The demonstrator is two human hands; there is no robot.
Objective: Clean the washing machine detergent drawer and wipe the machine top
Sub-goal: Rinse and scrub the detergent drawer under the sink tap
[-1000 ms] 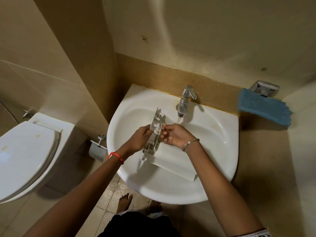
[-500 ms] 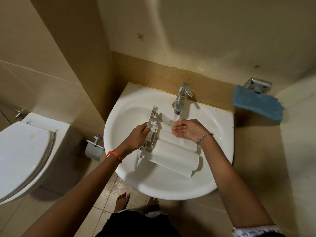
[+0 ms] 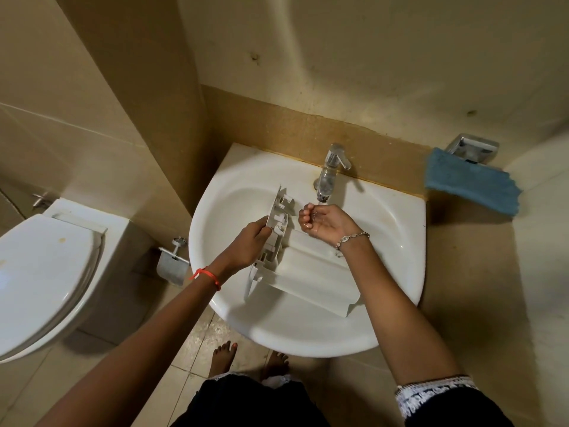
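Position of parts, head view:

- The detergent drawer (image 3: 311, 272) lies inside the white sink (image 3: 400, 241), smooth white side up. Its front panel stands on edge at the left, and its body runs toward the near right of the basin.
- The left hand (image 3: 249, 241) is clamped on the front panel, with the fingers wrapped over its outer edge. A red thread (image 3: 207, 275) circles this wrist.
- The right hand (image 3: 323, 223) is cupped palm up directly under the spout of the tap (image 3: 331, 171), grasping nothing, and water glints in the palm. It sits just above the drawer's far end, between spout and drawer. A bracelet (image 3: 352, 238) is on this wrist.
- Obstructions: the right wrist and forearm cross the drawer's upper right edge, and the left hand covers the middle of the front panel.

Surroundings:

- A blue cloth (image 3: 471, 183) hangs from a chrome holder (image 3: 474, 147) on the wall to the right of the sink, well apart from both hands.
- A toilet (image 3: 40, 272) with its lid closed stands at the left. A metal paper holder (image 3: 172, 260) is fixed to the wall between toilet and sink.
- Bare feet (image 3: 223, 355) stand on the tiled floor below the sink's front rim.
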